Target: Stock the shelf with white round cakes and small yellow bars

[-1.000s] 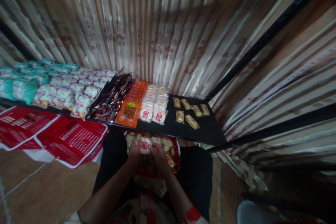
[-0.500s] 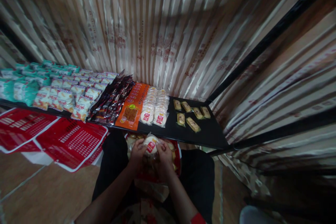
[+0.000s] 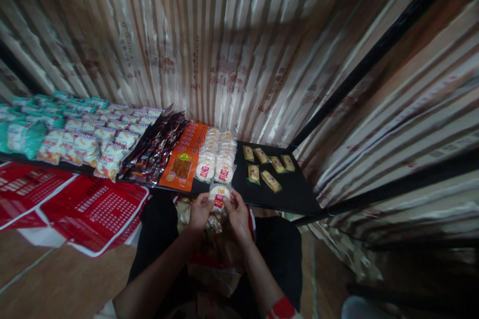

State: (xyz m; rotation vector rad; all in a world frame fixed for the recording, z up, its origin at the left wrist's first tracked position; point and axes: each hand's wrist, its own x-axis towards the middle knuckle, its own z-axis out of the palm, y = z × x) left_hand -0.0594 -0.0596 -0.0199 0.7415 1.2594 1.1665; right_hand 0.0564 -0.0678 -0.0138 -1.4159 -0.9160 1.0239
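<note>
A round white rice cracker packet (image 3: 220, 194) in clear wrap, with a red and yellow label, is pinched between both hands. My left hand (image 3: 201, 213) grips its left edge and my right hand (image 3: 237, 212) its right edge, fingers closed. It is held at the front edge of the black shelf (image 3: 243, 197), just before two rows of like rice cracker packets (image 3: 223, 172). Below my hands, between my knees, sits an open bag (image 3: 183, 210) of more wrapped snacks, partly hidden by my wrists.
Several small yellow wrapped cakes (image 3: 271, 181) lie at the shelf's right. Leftward are an orange snack packet (image 3: 180, 164), dark shiny packets (image 3: 151, 152), white snack bags (image 3: 110, 159) and green bags (image 3: 28, 134). Red baskets (image 3: 97, 204) stand below left. A black post (image 3: 355, 79) slants up at right.
Both hands have moved forward and up with the rice cracker packet, from over the bag to the shelf's front edge. The view has shifted slightly.
</note>
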